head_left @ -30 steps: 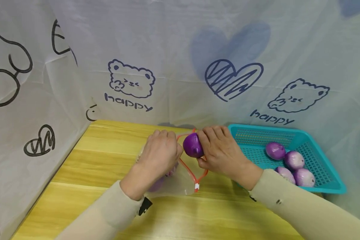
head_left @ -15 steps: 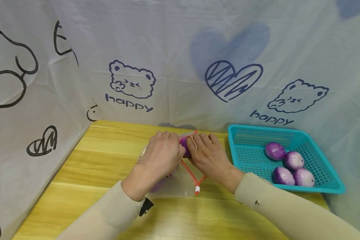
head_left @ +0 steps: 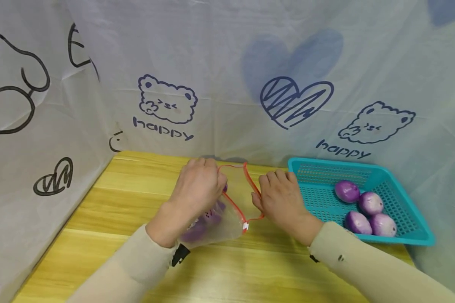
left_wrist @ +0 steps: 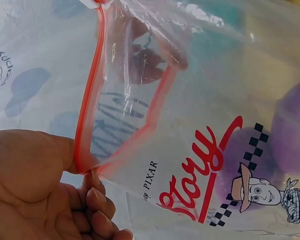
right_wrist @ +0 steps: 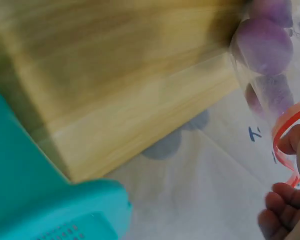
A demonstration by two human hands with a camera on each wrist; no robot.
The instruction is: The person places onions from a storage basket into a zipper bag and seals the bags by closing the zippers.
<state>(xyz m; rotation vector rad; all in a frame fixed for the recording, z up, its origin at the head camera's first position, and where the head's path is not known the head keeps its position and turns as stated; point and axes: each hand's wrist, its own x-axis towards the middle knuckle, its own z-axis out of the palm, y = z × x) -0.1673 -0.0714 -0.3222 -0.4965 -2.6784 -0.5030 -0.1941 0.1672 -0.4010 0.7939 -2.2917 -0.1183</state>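
Observation:
A clear zip bag (head_left: 231,221) with a red rim and white slider (head_left: 245,226) is held up over the table, its mouth spread wide. My left hand (head_left: 197,185) pinches one side of the rim between thumb and fingers, seen closely in the left wrist view. At the opposite side, my right hand (head_left: 282,202) grips the red rim, with the thumb (right_wrist: 292,139) over it in the right wrist view. Several purple onions (right_wrist: 265,46) lie inside the bag, partly hidden by my left hand from above. Red lettering (left_wrist: 195,175) and a cartoon figure mark the bag.
On the right stands a turquoise basket (head_left: 326,164) with several purple onions (head_left: 347,191) at its right side. A wooden table (head_left: 110,202) lies beneath everything. A printed white cloth (head_left: 220,84) rises behind and on the left.
My right hand has put an onion into the bag, let go of it, and moved back right onto the rim. The bag's mouth is now wider. My left hand keeps its grip.

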